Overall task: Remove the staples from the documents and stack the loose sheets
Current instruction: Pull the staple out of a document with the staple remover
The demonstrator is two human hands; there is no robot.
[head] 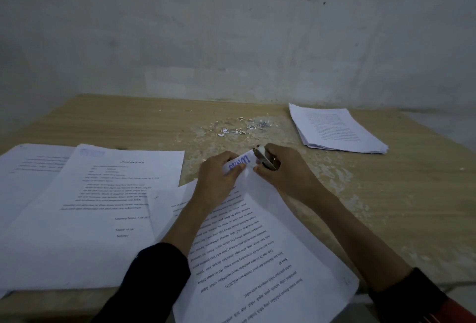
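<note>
A stapled document [260,253] lies in front of me on the wooden table [401,194], its text upside down to me. My left hand [219,178] pinches its far corner, which is folded up and shows a blue stamp. My right hand [283,170] grips a small metal staple remover [265,159] whose tip sits at that same corner. The staple itself is hidden by my fingers. A neat stack of loose sheets [334,127] rests at the far right of the table.
More printed documents [98,206] lie spread over the left side of the table. A scatter of pulled staples and paper bits [239,127] litters the middle far part. A plain grey wall [231,26] rises behind the table.
</note>
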